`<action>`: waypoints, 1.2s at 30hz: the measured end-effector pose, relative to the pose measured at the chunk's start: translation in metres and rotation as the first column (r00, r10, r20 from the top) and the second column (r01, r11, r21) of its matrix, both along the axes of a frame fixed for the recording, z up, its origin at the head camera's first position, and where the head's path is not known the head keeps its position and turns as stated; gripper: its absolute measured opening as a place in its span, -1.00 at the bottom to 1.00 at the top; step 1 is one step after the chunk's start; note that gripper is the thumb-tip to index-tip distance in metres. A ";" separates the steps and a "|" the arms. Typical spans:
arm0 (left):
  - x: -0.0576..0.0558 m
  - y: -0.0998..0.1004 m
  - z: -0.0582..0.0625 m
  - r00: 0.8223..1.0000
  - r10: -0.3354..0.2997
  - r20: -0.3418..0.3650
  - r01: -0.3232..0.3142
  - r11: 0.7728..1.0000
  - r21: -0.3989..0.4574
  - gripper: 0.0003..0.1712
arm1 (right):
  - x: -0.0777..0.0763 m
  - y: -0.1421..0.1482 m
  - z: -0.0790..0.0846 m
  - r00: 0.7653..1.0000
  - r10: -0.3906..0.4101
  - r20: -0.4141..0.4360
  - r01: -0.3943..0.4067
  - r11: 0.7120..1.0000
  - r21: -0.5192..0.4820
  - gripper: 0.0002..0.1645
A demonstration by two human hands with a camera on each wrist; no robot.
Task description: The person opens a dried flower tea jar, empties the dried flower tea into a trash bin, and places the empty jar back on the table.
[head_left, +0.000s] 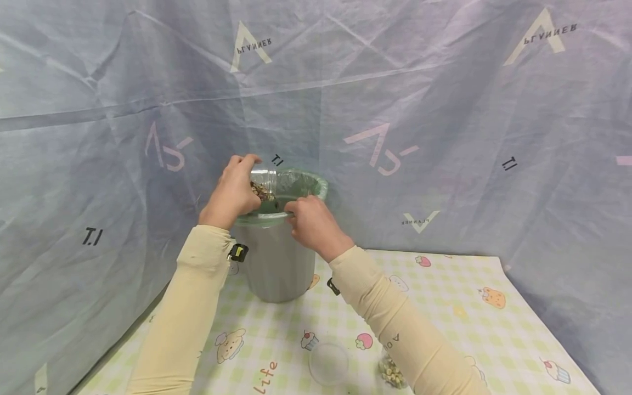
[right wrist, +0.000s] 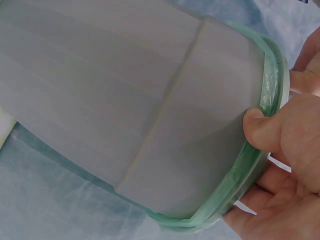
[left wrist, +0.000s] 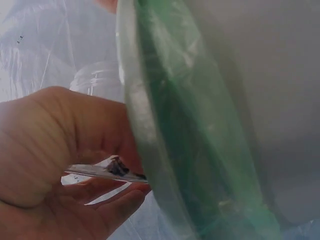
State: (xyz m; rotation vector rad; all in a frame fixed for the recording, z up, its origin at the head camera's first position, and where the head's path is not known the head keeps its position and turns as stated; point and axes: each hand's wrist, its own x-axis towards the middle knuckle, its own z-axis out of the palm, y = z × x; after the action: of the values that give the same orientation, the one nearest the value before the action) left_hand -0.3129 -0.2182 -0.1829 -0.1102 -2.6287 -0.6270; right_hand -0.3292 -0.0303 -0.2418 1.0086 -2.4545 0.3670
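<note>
A grey trash bin (head_left: 281, 263) stands on the table, its rim lined with a green plastic bag (head_left: 308, 184). Over its mouth my left hand (head_left: 231, 189) grips a clear plastic jar (head_left: 264, 176), tipped on its side with the opening toward the right. Dried, mixed-colour bits (head_left: 259, 191) lie inside the jar near its mouth. My right hand (head_left: 318, 225) holds the near right part of the bin's rim; in the right wrist view the thumb (right wrist: 260, 130) presses the outer wall and the other fingers go over the edge. The bin's bottom is hidden.
A round translucent lid (head_left: 328, 364) lies flat on the checkered tablecloth (head_left: 434, 323). Beside it, partly covered by the right forearm, is a clear container of pale dried pieces (head_left: 391, 374). Grey-blue fabric (head_left: 444, 137) hangs close behind the bin and along the left side.
</note>
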 end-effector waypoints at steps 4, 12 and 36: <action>-0.002 0.001 0.001 1.000 -0.020 0.011 0.021 0.999 -0.028 0.03 | 0.001 0.000 0.000 1.000 0.006 -0.007 -0.006 1.000 0.001 -0.85; -0.004 0.003 0.000 0.998 -0.056 0.015 0.057 0.996 -0.067 0.00 | 0.002 -0.001 0.000 1.000 0.002 -0.017 -0.001 1.000 0.029 -0.84; -0.003 0.011 0.002 0.993 -0.115 0.026 0.118 0.979 -0.168 -0.06 | 0.000 0.001 -0.001 1.000 0.003 -0.011 -0.003 1.000 0.009 -0.87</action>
State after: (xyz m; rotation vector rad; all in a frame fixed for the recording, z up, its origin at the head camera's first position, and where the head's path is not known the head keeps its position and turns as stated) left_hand -0.3156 -0.2069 -0.1806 -0.3142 -2.7029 -0.4422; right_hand -0.3296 -0.0288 -0.2423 1.0158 -2.4476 0.3507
